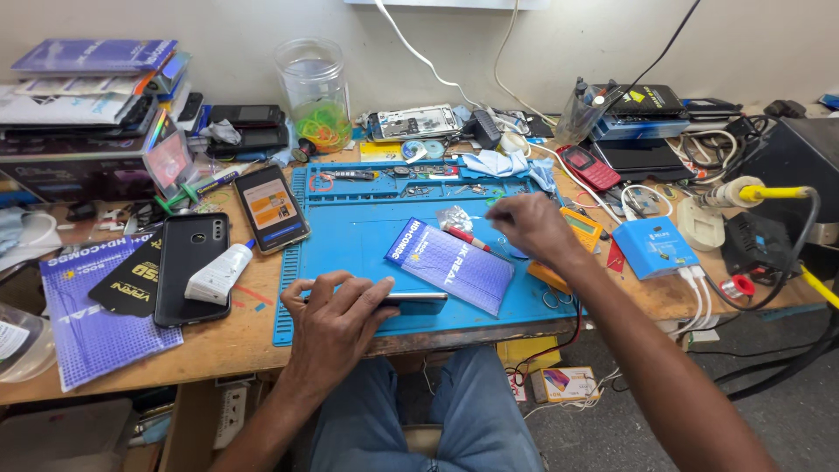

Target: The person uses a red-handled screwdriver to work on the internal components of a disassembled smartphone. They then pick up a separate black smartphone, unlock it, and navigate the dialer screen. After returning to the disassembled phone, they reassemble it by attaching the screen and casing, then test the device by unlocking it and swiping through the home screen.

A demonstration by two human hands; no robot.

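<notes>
Evidently the left hand (336, 316) closes its fingers over a slim dark slab-shaped smartphone (411, 303) at the near edge of the blue silicone work mat (350, 240), pinning it flat. It looks light, stiff, slick and breakable; its long edges seem the safest hold. The right hand (533, 225), over the mat's right side beside a red-tipped pen (466, 236), has curled fingers; I cannot tell whether they pinch anything.

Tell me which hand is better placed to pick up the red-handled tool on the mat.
Right. The right hand hovers beside the red-handled tool, while the left hand is pressed on the dark phone.
</notes>
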